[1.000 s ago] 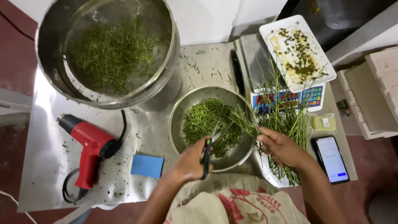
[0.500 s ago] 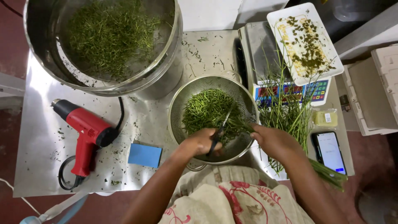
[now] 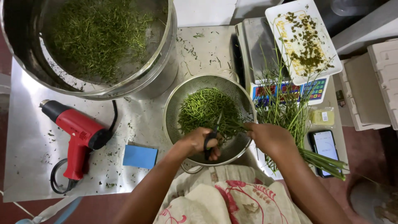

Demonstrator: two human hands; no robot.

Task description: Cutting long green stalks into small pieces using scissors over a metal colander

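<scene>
My left hand (image 3: 199,143) grips black-handled scissors (image 3: 212,139) over the near side of a metal mesh strainer (image 3: 174,112) that holds a heap of cut green stem pieces (image 3: 205,110). The blades point up into the strainer. My right hand (image 3: 269,139) holds a bunch of long green stems (image 3: 290,114) at the strainer's right rim, their tips fanning out over the scale and their cut ends sticking out to the lower right.
A large steel pot (image 3: 95,45) with chopped greens fills the back left. A red heat gun (image 3: 76,135) and a blue card (image 3: 140,156) lie on the metal table (image 3: 33,166). A scale (image 3: 265,54) bears a white tray (image 3: 302,39); a phone (image 3: 325,149) lies at the right.
My left hand with the scissors has moved up over the strainer's near edge. My right hand has brought the stems leftward to the strainer rim. The camera has come closer.
</scene>
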